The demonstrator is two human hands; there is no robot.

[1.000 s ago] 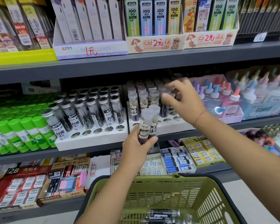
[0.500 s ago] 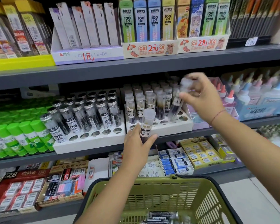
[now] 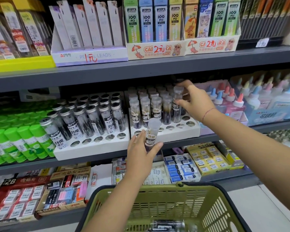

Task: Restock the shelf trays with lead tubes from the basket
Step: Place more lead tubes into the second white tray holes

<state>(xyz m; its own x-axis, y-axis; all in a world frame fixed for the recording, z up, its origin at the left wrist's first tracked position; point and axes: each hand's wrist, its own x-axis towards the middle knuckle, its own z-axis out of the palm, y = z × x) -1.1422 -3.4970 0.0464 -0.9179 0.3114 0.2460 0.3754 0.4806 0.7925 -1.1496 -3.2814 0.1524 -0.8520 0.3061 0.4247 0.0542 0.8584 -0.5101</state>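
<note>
A person faces stocked store shelves. The left hand (image 3: 141, 153) grips one lead tube (image 3: 152, 131) upright, just in front of the near edge of the right white tray (image 3: 167, 133). The tray's near row of holes is open. The right hand (image 3: 197, 104) is stretched to the tray's far right side and pinches a capped tube (image 3: 178, 97) between thumb and fingers. Whether that tube sits in a hole is hard to make out. The grey upper shelf (image 3: 141, 71) hangs close over the farthest caps, leaving little room above them.

To the left, a second white tray (image 3: 90, 148) holds metal-capped tubes and has five empty holes along its near edge. A green basket (image 3: 166, 200) is nearest, between the forearms, and is cut off by the bottom edge. The dark tubes in the basket (image 3: 167, 226) are partly cut off and cannot be counted. The far rows in the right tray blur together.

Counted: two hands, two trays, one basket, one tube in each hand.
</note>
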